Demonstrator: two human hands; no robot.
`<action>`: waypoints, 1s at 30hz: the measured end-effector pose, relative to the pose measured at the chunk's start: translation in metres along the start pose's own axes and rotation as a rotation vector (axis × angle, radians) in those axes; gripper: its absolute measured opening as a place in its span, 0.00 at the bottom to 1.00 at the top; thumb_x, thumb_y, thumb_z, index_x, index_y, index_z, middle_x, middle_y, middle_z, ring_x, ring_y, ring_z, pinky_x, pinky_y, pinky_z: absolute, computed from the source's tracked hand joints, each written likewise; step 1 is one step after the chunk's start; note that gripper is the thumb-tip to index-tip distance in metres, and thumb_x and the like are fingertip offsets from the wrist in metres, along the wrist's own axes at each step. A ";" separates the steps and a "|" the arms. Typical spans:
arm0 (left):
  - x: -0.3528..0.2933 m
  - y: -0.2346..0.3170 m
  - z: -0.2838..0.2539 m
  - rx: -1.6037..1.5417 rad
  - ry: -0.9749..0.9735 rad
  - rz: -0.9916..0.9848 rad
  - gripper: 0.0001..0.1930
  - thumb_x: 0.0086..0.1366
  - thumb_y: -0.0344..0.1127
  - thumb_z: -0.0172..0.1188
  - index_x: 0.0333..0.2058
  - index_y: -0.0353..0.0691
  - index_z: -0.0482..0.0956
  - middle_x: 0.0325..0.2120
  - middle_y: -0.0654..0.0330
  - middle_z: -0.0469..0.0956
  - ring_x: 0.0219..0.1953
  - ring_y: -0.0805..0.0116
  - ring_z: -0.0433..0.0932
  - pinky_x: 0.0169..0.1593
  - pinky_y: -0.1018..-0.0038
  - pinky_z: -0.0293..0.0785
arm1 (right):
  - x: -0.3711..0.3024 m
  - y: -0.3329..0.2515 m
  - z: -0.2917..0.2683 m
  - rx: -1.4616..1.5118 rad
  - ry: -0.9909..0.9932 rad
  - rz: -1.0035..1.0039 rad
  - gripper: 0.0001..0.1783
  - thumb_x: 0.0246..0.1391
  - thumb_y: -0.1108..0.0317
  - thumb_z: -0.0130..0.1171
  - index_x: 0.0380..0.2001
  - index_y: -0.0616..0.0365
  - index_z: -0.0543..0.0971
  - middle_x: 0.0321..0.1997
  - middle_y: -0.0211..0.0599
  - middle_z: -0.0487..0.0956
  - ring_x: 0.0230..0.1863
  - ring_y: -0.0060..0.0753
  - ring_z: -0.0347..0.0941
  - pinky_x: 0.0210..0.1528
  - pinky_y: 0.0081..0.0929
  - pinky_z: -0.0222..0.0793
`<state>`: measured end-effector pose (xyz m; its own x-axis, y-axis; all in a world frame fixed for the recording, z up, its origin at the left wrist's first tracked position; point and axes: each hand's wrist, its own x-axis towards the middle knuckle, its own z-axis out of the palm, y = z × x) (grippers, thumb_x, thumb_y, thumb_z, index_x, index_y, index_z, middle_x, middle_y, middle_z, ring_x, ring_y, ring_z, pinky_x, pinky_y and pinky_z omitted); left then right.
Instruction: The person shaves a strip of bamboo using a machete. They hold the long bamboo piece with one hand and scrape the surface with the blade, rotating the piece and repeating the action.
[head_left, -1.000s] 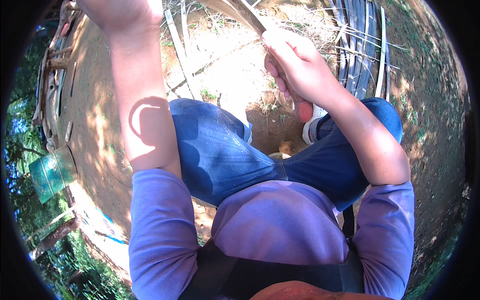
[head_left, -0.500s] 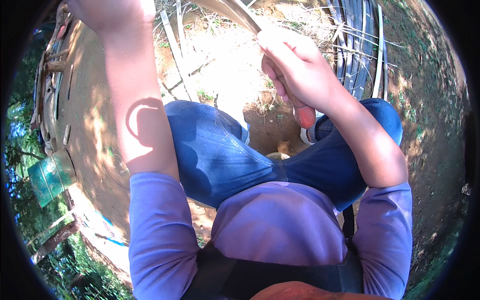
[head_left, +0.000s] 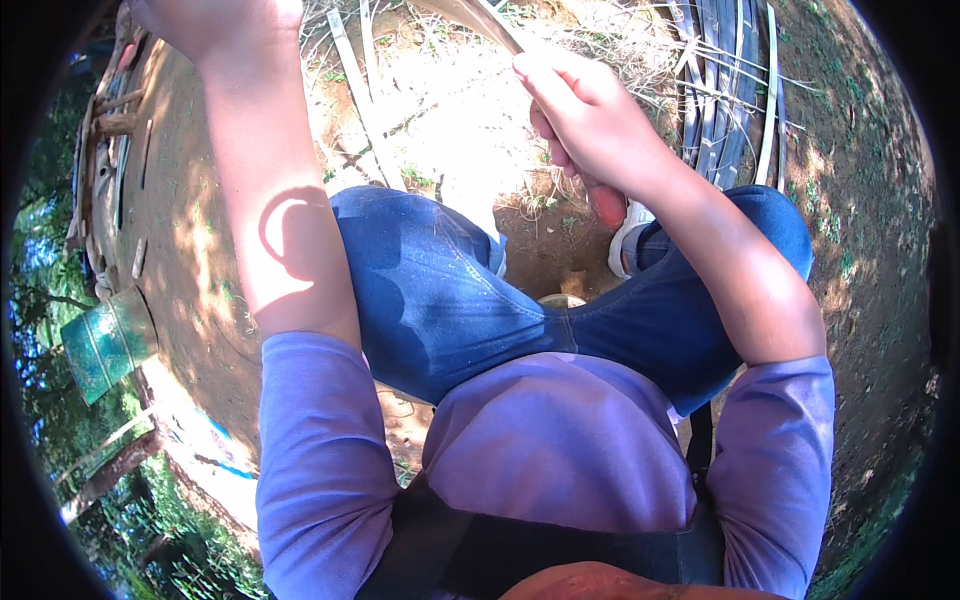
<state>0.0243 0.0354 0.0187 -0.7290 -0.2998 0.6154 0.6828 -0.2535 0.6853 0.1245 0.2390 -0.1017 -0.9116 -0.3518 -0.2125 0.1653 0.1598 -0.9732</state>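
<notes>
My right hand [head_left: 598,125] is closed around the wooden handle of a machete [head_left: 484,22], in front of my right knee. The handle's rounded reddish butt sticks out below my palm. Its brown-grey blade slants up and left, and the upper picture edge cuts it off. At the upper left, my left hand [head_left: 222,25] reaches forward, with its fingers beyond the picture. What those fingers touch or hold does not show.
Long dark strips [head_left: 722,85] lie on the ground at the far right. Pale thin strips [head_left: 352,85] and dry shavings are scattered ahead, in bright sun. My bent knees in blue jeans [head_left: 430,300] sit below my hands. A green panel [head_left: 110,340] stands at the left.
My right hand and the machete have shifted slightly upward in the picture, and less of the handle's butt shows below the palm. My left arm has barely moved.
</notes>
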 end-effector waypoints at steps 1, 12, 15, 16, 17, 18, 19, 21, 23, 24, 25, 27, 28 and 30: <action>0.002 0.003 -0.002 0.015 -0.048 0.000 0.28 0.66 0.66 0.56 0.29 0.44 0.67 0.13 0.72 0.57 0.14 0.79 0.61 0.21 0.81 0.61 | 0.006 0.009 -0.005 -0.035 0.012 0.102 0.18 0.71 0.54 0.46 0.29 0.54 0.71 0.17 0.24 0.68 0.14 0.15 0.64 0.17 0.18 0.63; 0.004 -0.001 -0.009 0.024 0.017 -0.054 0.28 0.66 0.68 0.53 0.28 0.47 0.67 0.14 0.73 0.59 0.15 0.79 0.61 0.21 0.81 0.58 | 0.022 0.066 -0.027 -0.138 0.052 0.349 0.21 0.67 0.51 0.49 0.47 0.57 0.78 0.24 0.29 0.72 0.19 0.20 0.69 0.21 0.25 0.71; 0.045 0.003 -0.063 -0.022 -0.221 -0.252 0.38 0.60 0.76 0.41 0.17 0.43 0.66 0.09 0.67 0.55 0.15 0.70 0.58 0.26 0.71 0.61 | 0.031 0.063 -0.033 -0.045 0.021 0.391 0.20 0.69 0.49 0.47 0.45 0.54 0.75 0.19 0.22 0.67 0.15 0.14 0.66 0.16 0.20 0.65; 0.046 0.004 -0.066 -0.013 -0.203 -0.255 0.40 0.61 0.79 0.36 0.18 0.43 0.67 0.10 0.67 0.56 0.15 0.71 0.59 0.25 0.71 0.61 | 0.031 0.061 -0.033 -0.092 0.021 0.362 0.20 0.69 0.49 0.47 0.46 0.54 0.75 0.20 0.22 0.67 0.15 0.14 0.66 0.16 0.20 0.65; 0.045 0.005 -0.070 0.000 -0.185 -0.265 0.42 0.62 0.81 0.32 0.19 0.43 0.67 0.11 0.67 0.57 0.15 0.71 0.59 0.24 0.71 0.61 | 0.028 0.060 -0.030 -0.132 0.018 0.339 0.20 0.70 0.49 0.46 0.46 0.54 0.75 0.20 0.22 0.67 0.16 0.14 0.66 0.16 0.19 0.65; 0.046 0.004 -0.077 -0.003 -0.165 -0.280 0.43 0.61 0.82 0.32 0.19 0.43 0.68 0.11 0.67 0.57 0.15 0.71 0.60 0.24 0.71 0.61 | 0.024 0.057 -0.027 -0.172 0.015 0.314 0.20 0.70 0.49 0.46 0.47 0.54 0.75 0.21 0.22 0.68 0.16 0.14 0.66 0.17 0.19 0.65; 0.050 0.004 -0.084 -0.006 -0.144 -0.294 0.44 0.60 0.83 0.32 0.20 0.43 0.68 0.11 0.67 0.58 0.15 0.71 0.60 0.24 0.71 0.61 | 0.021 0.052 -0.023 -0.158 -0.013 0.304 0.21 0.70 0.49 0.46 0.49 0.54 0.75 0.21 0.23 0.67 0.16 0.14 0.66 0.17 0.19 0.66; 0.052 0.003 -0.091 -0.015 -0.142 -0.296 0.46 0.56 0.86 0.31 0.21 0.43 0.69 0.12 0.67 0.58 0.16 0.70 0.61 0.25 0.71 0.61 | 0.016 0.048 -0.017 -0.097 -0.046 0.214 0.21 0.70 0.50 0.45 0.50 0.55 0.75 0.21 0.23 0.68 0.16 0.14 0.67 0.18 0.19 0.66; 0.050 0.003 -0.089 -0.012 -0.130 -0.281 0.41 0.59 0.81 0.36 0.21 0.43 0.68 0.12 0.67 0.58 0.16 0.71 0.61 0.25 0.71 0.61 | 0.009 0.040 -0.008 -0.054 -0.059 0.084 0.19 0.71 0.54 0.43 0.42 0.58 0.75 0.21 0.23 0.69 0.16 0.15 0.67 0.18 0.19 0.66; 0.046 0.006 -0.084 -0.007 -0.120 -0.275 0.39 0.61 0.79 0.38 0.21 0.43 0.68 0.11 0.67 0.57 0.16 0.71 0.61 0.25 0.71 0.61 | 0.010 0.036 -0.005 -0.062 -0.069 0.061 0.18 0.71 0.54 0.43 0.38 0.58 0.74 0.20 0.24 0.69 0.16 0.15 0.68 0.18 0.19 0.67; 0.040 0.007 -0.079 0.003 -0.103 -0.251 0.36 0.61 0.74 0.41 0.21 0.43 0.68 0.11 0.68 0.57 0.15 0.71 0.61 0.25 0.71 0.61 | 0.012 0.034 -0.003 -0.069 -0.080 0.039 0.18 0.71 0.55 0.43 0.35 0.58 0.73 0.20 0.24 0.69 0.16 0.16 0.68 0.19 0.20 0.67; 0.022 0.010 -0.049 0.014 -0.072 -0.211 0.28 0.62 0.65 0.46 0.20 0.44 0.67 0.11 0.68 0.57 0.15 0.71 0.60 0.25 0.71 0.61 | 0.013 0.035 0.002 -0.054 -0.054 -0.032 0.21 0.71 0.57 0.42 0.25 0.57 0.67 0.18 0.26 0.68 0.16 0.19 0.68 0.19 0.21 0.67; 0.021 0.011 -0.047 0.047 -0.059 -0.199 0.26 0.61 0.62 0.46 0.20 0.44 0.66 0.10 0.68 0.56 0.15 0.71 0.60 0.25 0.71 0.61 | 0.016 0.041 0.003 -0.048 -0.054 -0.025 0.21 0.71 0.57 0.42 0.25 0.57 0.67 0.18 0.27 0.68 0.16 0.19 0.68 0.19 0.21 0.67; 0.020 0.011 -0.042 0.118 -0.030 -0.173 0.21 0.58 0.56 0.48 0.18 0.45 0.64 0.10 0.69 0.56 0.14 0.72 0.60 0.26 0.71 0.61 | 0.026 0.056 0.001 -0.037 -0.058 -0.011 0.21 0.71 0.56 0.43 0.26 0.57 0.68 0.18 0.27 0.68 0.16 0.19 0.68 0.18 0.21 0.67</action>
<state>0.0193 -0.0123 0.0225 -0.8371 -0.2333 0.4948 0.5381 -0.1884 0.8216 0.1108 0.2378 -0.1619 -0.8899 -0.4063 -0.2075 0.1404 0.1889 -0.9719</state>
